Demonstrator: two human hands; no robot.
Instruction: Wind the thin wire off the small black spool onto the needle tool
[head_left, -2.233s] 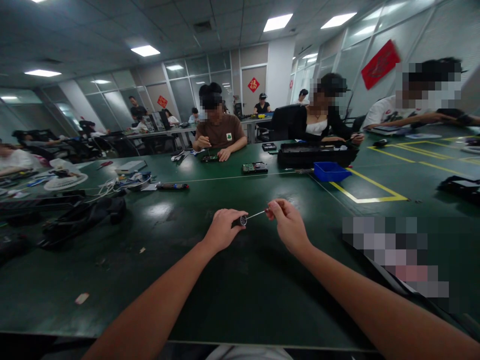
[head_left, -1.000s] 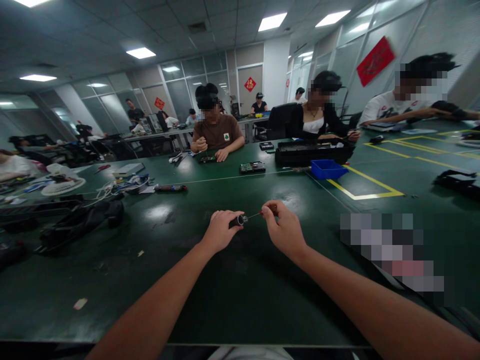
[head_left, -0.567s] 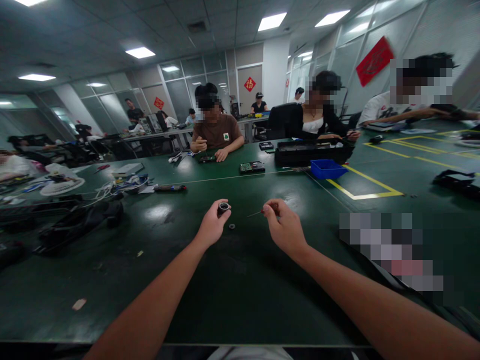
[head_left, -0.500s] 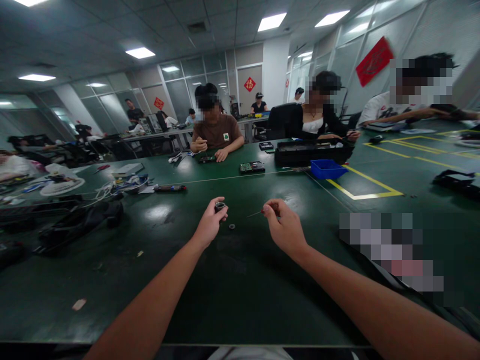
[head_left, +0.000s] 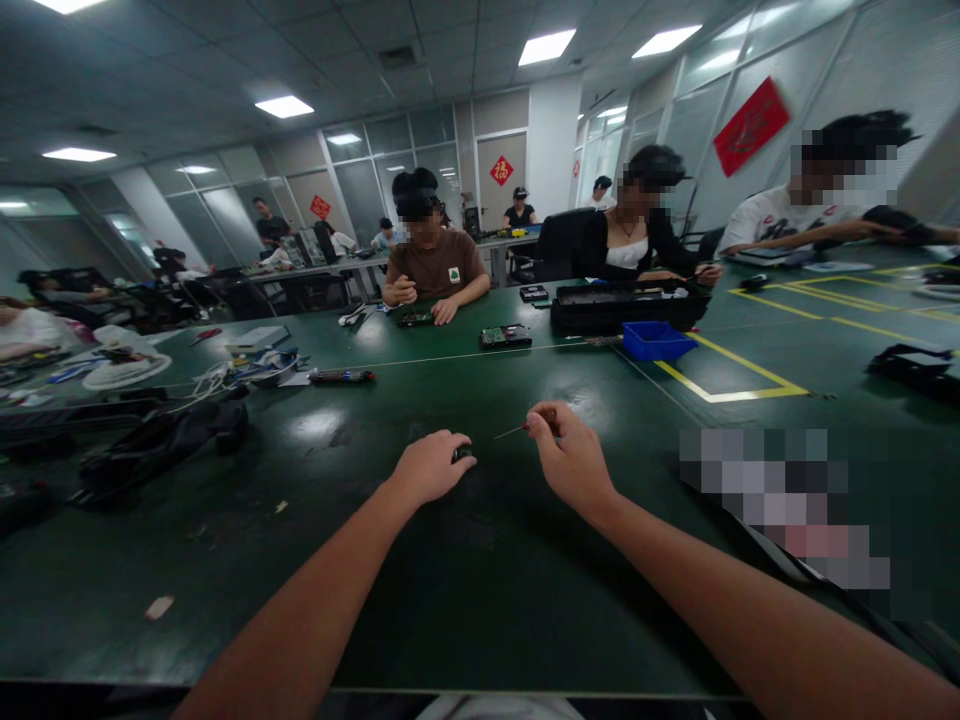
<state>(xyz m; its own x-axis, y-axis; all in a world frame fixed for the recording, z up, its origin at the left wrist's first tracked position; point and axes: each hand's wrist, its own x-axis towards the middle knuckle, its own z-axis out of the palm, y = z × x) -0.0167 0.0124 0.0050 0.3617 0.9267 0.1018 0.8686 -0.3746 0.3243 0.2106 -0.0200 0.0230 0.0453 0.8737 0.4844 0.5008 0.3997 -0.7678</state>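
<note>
My left hand point(head_left: 435, 465) is palm down low over the green table point(head_left: 450, 620), its fingers curled round a small dark round part point(head_left: 461, 454) that shows between thumb and fingers. To its right, my right hand point(head_left: 568, 450) pinches a thin screwdriver point(head_left: 511, 432) with a red end near the fingers. The thin shaft points left toward my left hand, with a gap between them. The small ring-like piece seen earlier on the table is hidden now.
Ahead lie a circuit board point(head_left: 505, 336), a blue tray point(head_left: 657, 341) and a long black casing point(head_left: 630, 308). A striped tool point(head_left: 341, 377), cables and black parts point(head_left: 165, 445) are at the left. A blurred-out item point(head_left: 780, 500) lies right. Several people sit around.
My left hand has turned over from holding the dark part upright and moved slightly right and down, covering the spot of the small ring-like piece. My right hand stays nearly still.
</note>
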